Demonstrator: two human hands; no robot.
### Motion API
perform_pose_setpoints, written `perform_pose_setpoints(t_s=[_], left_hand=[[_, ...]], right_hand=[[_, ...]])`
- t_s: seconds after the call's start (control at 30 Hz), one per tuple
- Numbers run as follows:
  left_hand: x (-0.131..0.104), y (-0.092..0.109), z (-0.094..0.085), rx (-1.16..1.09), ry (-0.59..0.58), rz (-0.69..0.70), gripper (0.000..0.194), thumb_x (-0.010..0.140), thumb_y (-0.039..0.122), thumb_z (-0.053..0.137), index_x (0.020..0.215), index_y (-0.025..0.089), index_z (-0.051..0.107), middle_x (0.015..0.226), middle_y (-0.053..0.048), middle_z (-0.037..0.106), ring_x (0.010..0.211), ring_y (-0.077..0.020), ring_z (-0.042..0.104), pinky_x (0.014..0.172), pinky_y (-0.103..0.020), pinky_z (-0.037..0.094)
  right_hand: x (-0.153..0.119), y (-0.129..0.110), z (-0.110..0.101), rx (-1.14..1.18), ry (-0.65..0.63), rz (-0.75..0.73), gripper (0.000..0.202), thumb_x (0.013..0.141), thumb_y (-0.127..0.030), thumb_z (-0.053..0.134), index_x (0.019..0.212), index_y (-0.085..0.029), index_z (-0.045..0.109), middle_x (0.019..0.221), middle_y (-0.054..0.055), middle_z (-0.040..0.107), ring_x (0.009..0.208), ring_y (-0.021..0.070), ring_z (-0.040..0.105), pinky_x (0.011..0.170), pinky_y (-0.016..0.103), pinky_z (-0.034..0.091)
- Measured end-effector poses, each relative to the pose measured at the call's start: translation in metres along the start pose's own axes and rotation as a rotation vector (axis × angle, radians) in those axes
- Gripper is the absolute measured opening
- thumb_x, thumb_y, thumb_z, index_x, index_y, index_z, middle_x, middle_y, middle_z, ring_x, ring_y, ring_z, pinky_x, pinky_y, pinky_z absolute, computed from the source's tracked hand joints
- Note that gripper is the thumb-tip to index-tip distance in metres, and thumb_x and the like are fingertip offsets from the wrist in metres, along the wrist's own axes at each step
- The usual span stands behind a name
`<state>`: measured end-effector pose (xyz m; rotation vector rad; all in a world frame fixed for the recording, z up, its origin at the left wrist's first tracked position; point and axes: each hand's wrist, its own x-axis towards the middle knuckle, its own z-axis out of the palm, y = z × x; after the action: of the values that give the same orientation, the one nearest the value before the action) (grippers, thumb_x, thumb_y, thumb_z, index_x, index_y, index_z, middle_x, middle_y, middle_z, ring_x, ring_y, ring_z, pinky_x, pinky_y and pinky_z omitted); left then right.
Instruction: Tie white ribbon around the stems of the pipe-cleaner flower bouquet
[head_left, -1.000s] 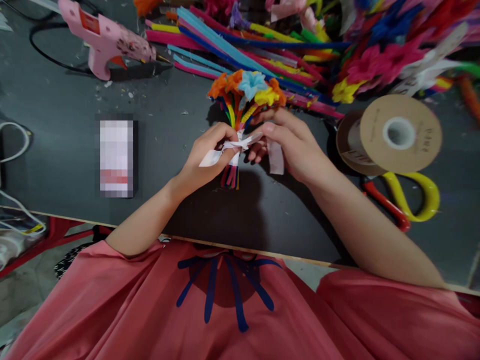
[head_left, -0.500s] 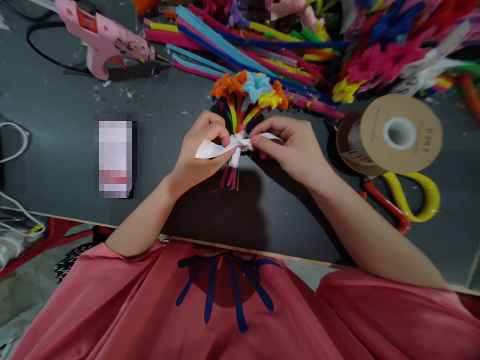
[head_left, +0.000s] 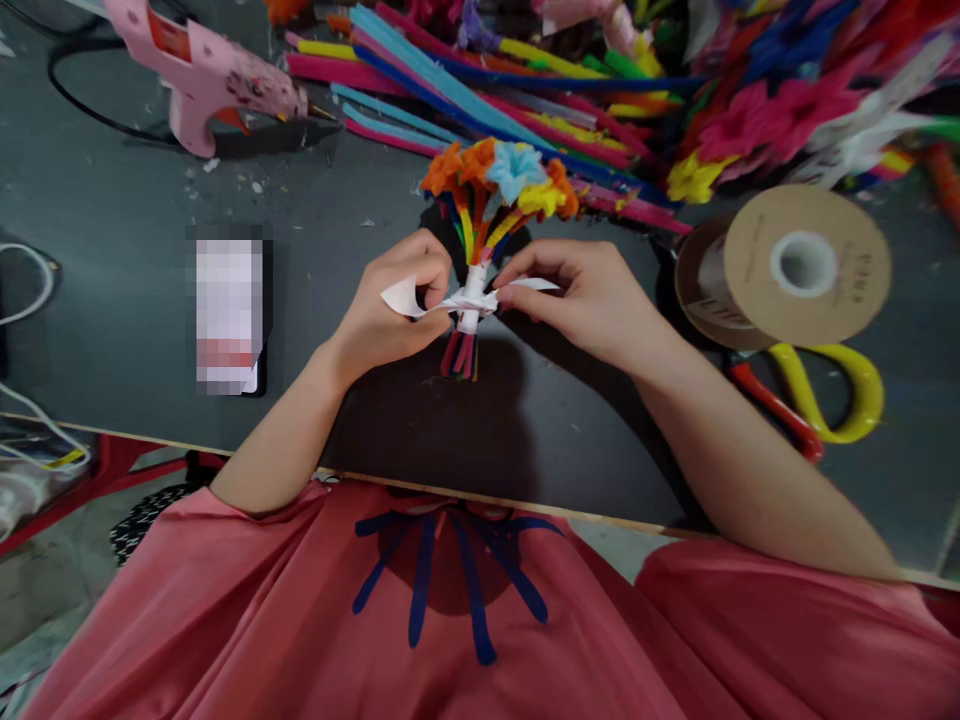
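A small bouquet (head_left: 480, 215) of pipe-cleaner flowers, orange, light blue and yellow, lies on the dark table with its stems toward me. White ribbon (head_left: 471, 300) wraps the stems and crosses in a knot at the front. On the left of the knot, my left hand (head_left: 401, 295) pinches one end of the ribbon, and the loose tail sticks out over the fingers. My right hand (head_left: 574, 290) grips the other end close to the knot, its tail passing between thumb and fingers. The cut stem ends show below the wrap.
A pink glue gun (head_left: 217, 80) lies at the back left, above a phone (head_left: 229, 315). Loose pipe cleaners (head_left: 480, 90) and more flowers (head_left: 780, 110) fill the back. At the right are a ribbon spool (head_left: 750, 280) and scissors with red and yellow handles (head_left: 866, 395).
My left hand has drawn slightly left, away from the knot, with its ribbon end. The crossing sits a little lower and tighter on the stems. My right hand has hardly moved.
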<state>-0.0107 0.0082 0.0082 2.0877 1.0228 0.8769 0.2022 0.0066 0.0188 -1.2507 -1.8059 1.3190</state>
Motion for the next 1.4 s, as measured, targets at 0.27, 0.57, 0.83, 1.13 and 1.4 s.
perform_pose_setpoints(t_s=[0.27, 0.57, 0.83, 1.13, 1.4], left_hand=[[0.003, 0.004, -0.001, -0.198, 0.026, -0.145, 0.035, 0.072, 0.016, 0.057, 0.049, 0.017, 0.031, 0.056, 0.002, 0.044, 0.055, -0.007, 0.042, 0.053, -0.027, 0.032], [0.0, -0.01, 0.0, -0.558, 0.1, -0.3, 0.032, 0.065, 0.014, 0.059, 0.044, 0.016, 0.036, 0.049, 0.003, 0.051, 0.046, -0.004, 0.042, 0.041, -0.025, 0.023], [0.001, -0.01, 0.0, -0.659, 0.102, -0.387, 0.041, 0.072, 0.029, 0.063, 0.045, 0.017, 0.035, 0.046, 0.003, 0.051, 0.042, -0.0055, 0.044, 0.04, -0.026, 0.023], [0.002, -0.016, -0.005, -0.162, 0.761, -0.074, 0.03, 0.087, 0.048, 0.055, 0.109, 0.03, 0.045, 0.112, 0.002, 0.054, 0.106, -0.0124, 0.055, 0.093, -0.037, 0.043], [-0.007, 0.0, -0.01, 0.475, 0.259, 0.082, 0.028, 0.088, 0.047, 0.043, 0.097, 0.027, 0.059, 0.088, -0.001, 0.065, 0.091, -0.0203, 0.058, 0.101, -0.053, 0.029]], right_hand=[[0.001, -0.001, -0.005, -0.131, -0.009, 0.03, 0.007, 0.079, -0.015, 0.06, 0.077, -0.016, 0.067, 0.073, 0.001, 0.067, 0.067, 0.012, 0.058, 0.066, 0.026, 0.042], [0.001, 0.003, -0.009, -0.279, 0.001, 0.019, 0.009, 0.08, -0.017, 0.059, 0.077, -0.016, 0.067, 0.072, 0.001, 0.066, 0.065, 0.0125, 0.053, 0.066, 0.027, 0.038], [0.0, 0.008, -0.011, -0.378, 0.016, -0.025, 0.012, 0.081, -0.02, 0.057, 0.082, -0.014, 0.069, 0.07, 0.003, 0.065, 0.063, 0.0138, 0.054, 0.063, 0.028, 0.038], [-0.002, 0.007, -0.02, -0.347, -0.03, -0.14, 0.044, 0.073, -0.022, 0.065, 0.117, -0.021, 0.06, 0.115, 0.007, 0.067, 0.101, 0.0254, 0.064, 0.089, 0.04, 0.05], [-0.003, 0.001, -0.011, -0.514, 0.02, -0.165, 0.025, 0.085, -0.019, 0.05, 0.105, -0.019, 0.065, 0.106, 0.01, 0.07, 0.101, 0.0274, 0.062, 0.09, 0.043, 0.047]])
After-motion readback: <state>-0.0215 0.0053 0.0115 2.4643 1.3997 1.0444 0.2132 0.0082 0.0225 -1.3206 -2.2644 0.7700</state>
